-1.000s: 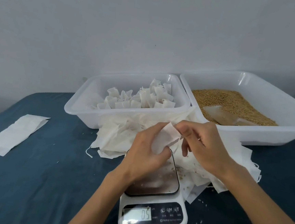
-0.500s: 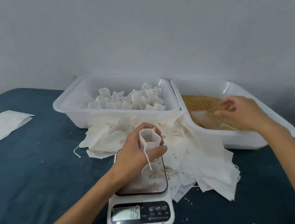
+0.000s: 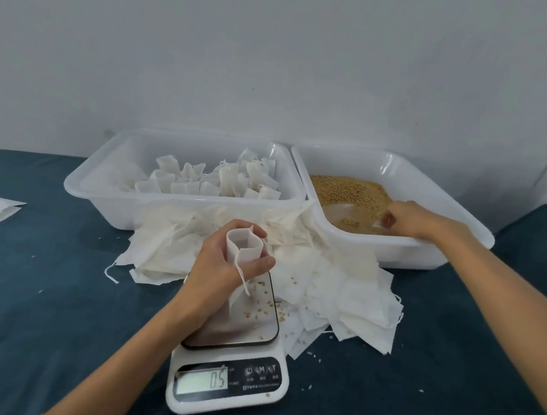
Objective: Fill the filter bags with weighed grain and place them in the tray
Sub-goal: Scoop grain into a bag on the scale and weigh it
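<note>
Right hand [image 3: 420, 220], a second ago pinching the mouth of the filter bag [image 3: 244, 247] together with the left hand [image 3: 223, 269], now well off to the right, down inside the grain tray [image 3: 460, 247], fingers curled around something small at the edge of the grain [image 3: 349, 192]; half a second ago hovering above that grain. Bag now gripped by the left hand alone, upright over the scale [image 3: 227, 378], mouth spread open instead of flat, its string [image 3: 243, 277] hanging loose below the thumb.
</note>
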